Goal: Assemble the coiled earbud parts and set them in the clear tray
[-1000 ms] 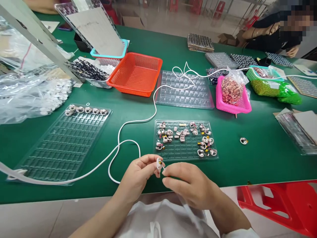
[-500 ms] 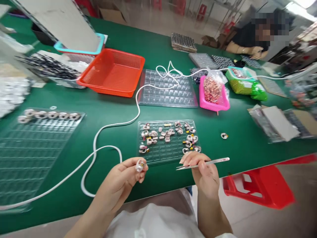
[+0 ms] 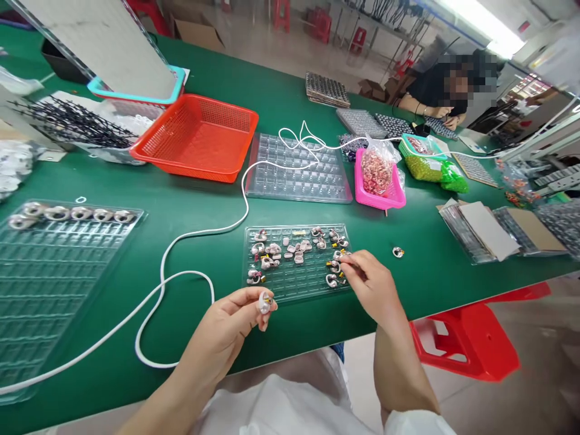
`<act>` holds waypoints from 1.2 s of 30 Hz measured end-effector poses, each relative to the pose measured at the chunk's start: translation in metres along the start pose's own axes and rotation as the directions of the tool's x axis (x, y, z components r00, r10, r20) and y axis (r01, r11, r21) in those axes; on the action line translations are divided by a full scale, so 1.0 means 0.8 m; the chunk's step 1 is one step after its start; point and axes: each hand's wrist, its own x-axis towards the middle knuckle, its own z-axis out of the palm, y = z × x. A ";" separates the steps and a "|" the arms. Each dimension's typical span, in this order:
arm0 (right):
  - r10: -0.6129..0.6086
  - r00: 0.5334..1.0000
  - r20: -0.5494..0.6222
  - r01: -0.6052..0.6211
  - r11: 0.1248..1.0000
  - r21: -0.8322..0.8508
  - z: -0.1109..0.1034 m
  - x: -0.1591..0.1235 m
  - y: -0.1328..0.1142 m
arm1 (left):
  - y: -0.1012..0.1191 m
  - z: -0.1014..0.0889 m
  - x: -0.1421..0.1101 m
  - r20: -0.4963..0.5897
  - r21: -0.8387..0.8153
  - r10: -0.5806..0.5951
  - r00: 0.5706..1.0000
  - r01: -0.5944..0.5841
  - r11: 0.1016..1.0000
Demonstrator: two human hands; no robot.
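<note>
Between the thumb and fingers of my left hand [image 3: 233,317] is a small whitish curved housing [image 3: 265,302] with a yellow tab, resembling an earphone part. It is held in front of a clear compartment tray [image 3: 290,290]. Over that tray's right side, my right hand [image 3: 371,281] has thumb and fingertips pinched together at a similar curved part [image 3: 334,266]. What lies in the pinch is too small to make out, and no tweezers show. Several such parts sit along the tray's left and right sides, with small pale oval caps [image 3: 299,248] in the middle.
A white cable [image 3: 203,231] winds across the green table. Behind stand a red basket [image 3: 199,139], an empty-looking clear tray [image 3: 294,175] and a pink basket [image 3: 380,196]. A loose part [image 3: 397,252] lies right. Another person [image 3: 435,90] sits far right.
My right hand has moved forward and left onto the tray's right side, and the tweezers it held are out of sight. My left hand still holds its part. The view has shifted slightly.
</note>
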 end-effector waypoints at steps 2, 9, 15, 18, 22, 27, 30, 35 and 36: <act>-0.033 0.990 0.135 0.042 0.997 -0.067 0.011 0.021 -0.005 | -0.001 0.000 -0.002 -0.009 0.001 0.008 1.000 -0.008 1.000; -0.099 0.922 0.375 0.211 0.939 -0.270 0.055 0.059 -0.028 | -0.004 -0.005 -0.005 -0.041 0.010 0.032 0.999 -0.031 0.999; -0.126 0.910 0.395 0.259 0.916 -0.306 0.079 0.063 -0.029 | -0.004 -0.011 -0.006 -0.020 0.018 0.039 0.999 -0.039 0.999; -0.116 0.917 0.381 0.244 0.921 -0.305 0.081 0.063 -0.028 | -0.004 -0.012 -0.007 -0.017 0.013 0.028 0.999 -0.028 1.000; -0.112 0.921 0.373 0.226 0.933 -0.280 0.080 0.063 -0.029 | -0.006 -0.012 -0.006 0.001 0.006 0.026 1.000 -0.026 1.000; -0.113 0.930 0.351 0.205 0.949 -0.239 0.074 0.059 -0.034 | -0.008 -0.013 -0.004 -0.005 0.016 0.040 0.999 -0.040 0.999; -0.146 0.945 0.292 0.183 0.978 -0.103 0.067 0.047 -0.043 | -0.009 -0.015 -0.009 -0.017 0.111 0.120 0.993 -0.118 0.987; -0.093 0.981 0.168 0.047 0.964 0.263 0.072 0.009 -0.069 | -0.012 -0.016 -0.029 0.091 0.443 0.483 0.871 -0.470 0.764; -0.068 0.987 0.149 0.019 0.951 0.309 0.077 0.001 -0.075 | -0.013 -0.015 -0.031 0.149 0.483 0.544 0.825 -0.541 0.688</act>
